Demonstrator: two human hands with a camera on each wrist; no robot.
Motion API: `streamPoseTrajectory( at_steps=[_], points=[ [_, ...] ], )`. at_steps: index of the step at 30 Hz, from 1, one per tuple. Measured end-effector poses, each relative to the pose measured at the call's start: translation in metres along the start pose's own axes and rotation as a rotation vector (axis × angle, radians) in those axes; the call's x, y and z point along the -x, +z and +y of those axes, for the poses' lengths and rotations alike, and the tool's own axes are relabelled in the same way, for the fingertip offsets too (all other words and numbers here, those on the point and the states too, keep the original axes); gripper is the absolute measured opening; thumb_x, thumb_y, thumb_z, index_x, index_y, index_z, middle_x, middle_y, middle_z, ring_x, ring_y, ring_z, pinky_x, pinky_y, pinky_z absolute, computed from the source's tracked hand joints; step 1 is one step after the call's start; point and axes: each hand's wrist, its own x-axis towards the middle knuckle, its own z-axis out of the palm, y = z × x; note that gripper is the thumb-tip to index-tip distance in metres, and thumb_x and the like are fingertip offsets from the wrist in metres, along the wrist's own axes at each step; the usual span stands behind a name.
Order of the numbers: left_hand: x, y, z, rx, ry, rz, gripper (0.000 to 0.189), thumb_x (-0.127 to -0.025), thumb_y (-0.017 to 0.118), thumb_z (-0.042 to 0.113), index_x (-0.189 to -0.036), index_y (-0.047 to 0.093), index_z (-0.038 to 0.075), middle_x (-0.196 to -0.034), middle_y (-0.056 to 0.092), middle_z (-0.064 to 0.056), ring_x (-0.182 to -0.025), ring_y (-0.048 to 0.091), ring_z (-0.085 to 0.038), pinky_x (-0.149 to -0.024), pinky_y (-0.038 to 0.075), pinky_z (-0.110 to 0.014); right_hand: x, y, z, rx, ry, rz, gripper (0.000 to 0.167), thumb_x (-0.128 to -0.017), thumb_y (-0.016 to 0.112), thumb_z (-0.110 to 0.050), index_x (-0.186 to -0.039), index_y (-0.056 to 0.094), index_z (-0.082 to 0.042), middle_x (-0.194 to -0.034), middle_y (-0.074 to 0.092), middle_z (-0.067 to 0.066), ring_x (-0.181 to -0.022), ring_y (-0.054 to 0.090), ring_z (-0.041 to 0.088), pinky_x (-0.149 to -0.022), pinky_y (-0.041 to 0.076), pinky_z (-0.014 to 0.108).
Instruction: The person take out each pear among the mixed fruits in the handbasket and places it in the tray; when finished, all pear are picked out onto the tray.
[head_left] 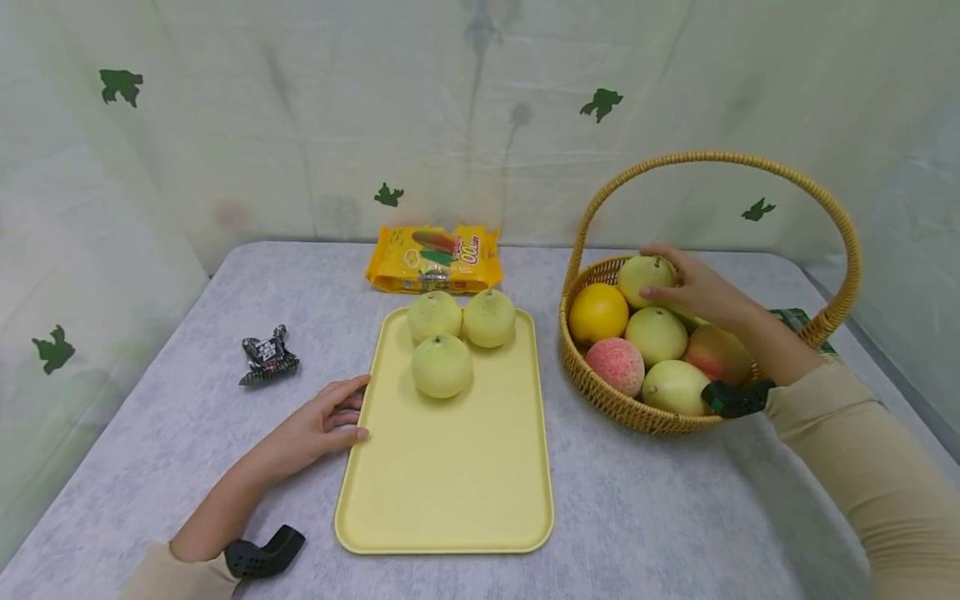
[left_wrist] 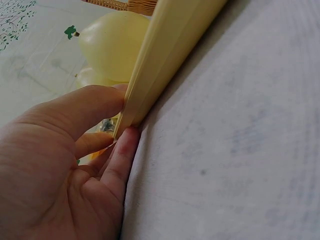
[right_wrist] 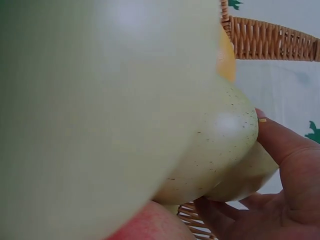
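Observation:
My left hand (head_left: 311, 429) holds the left edge of a pale yellow tray (head_left: 450, 483); in the left wrist view the thumb lies at the rim and fingers reach the underside. Three pale green pears sit at the tray's far end, the nearest pear (head_left: 442, 367) in front of the other two. Over at the wicker basket (head_left: 637, 415), my right hand (head_left: 708, 292) grips another pale green pear (head_left: 645, 281) at the back, thumb on its near side. Large fruit close to the camera hides part of the right wrist view.
Below the held pear, the basket contains a yellow-orange fruit (head_left: 598, 313), a peach (head_left: 617, 367), a mango (head_left: 717, 354) and more pears. Its tall handle (head_left: 705, 157) arches overhead. A yellow packet (head_left: 437, 260) lies behind the tray, a black wrapper (head_left: 268, 357) to the left.

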Motion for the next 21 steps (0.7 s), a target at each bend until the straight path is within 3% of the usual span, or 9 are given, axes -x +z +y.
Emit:
streamPoseTrajectory(
  at_steps=[9, 15, 21],
  points=[
    [0.001, 0.0, 0.001, -0.009, -0.004, -0.004, 0.075, -0.083, 0.066, 0.015, -0.141, 0.021, 0.0, -0.126, 0.032, -0.019, -0.11, 0.04, -0.029, -0.089, 0.041, -0.018, -0.003, 0.001, 0.002, -0.008, 0.056, -0.002, 0.064, -0.087, 0.059, -0.032, -0.14, 0.026, -0.016, -0.141, 0.021, 0.016, -0.114, 0.035, 0.032, -0.094, 0.03, 0.051],
    [0.001, 0.0, 0.001, -0.007, -0.011, -0.007, 0.075, -0.083, 0.066, 0.015, -0.141, 0.021, 0.0, -0.127, 0.032, -0.019, -0.111, 0.04, -0.03, -0.089, 0.041, -0.019, 0.003, 0.0, -0.006, 0.016, 0.07, 0.076, 0.064, -0.085, 0.061, -0.036, -0.138, 0.03, -0.018, -0.14, 0.025, 0.017, -0.114, 0.034, 0.037, -0.088, 0.034, 0.051],
    [0.0, 0.0, 0.001, -0.003, -0.007, -0.005, 0.075, -0.083, 0.066, 0.016, -0.141, 0.021, 0.001, -0.127, 0.031, -0.019, -0.111, 0.04, -0.029, -0.09, 0.041, -0.019, 0.009, 0.0, -0.02, -0.058, 0.076, 0.152, 0.065, -0.082, 0.065, -0.036, -0.136, 0.033, -0.018, -0.136, 0.027, 0.018, -0.11, 0.034, 0.039, -0.079, 0.038, 0.047]
  ],
)
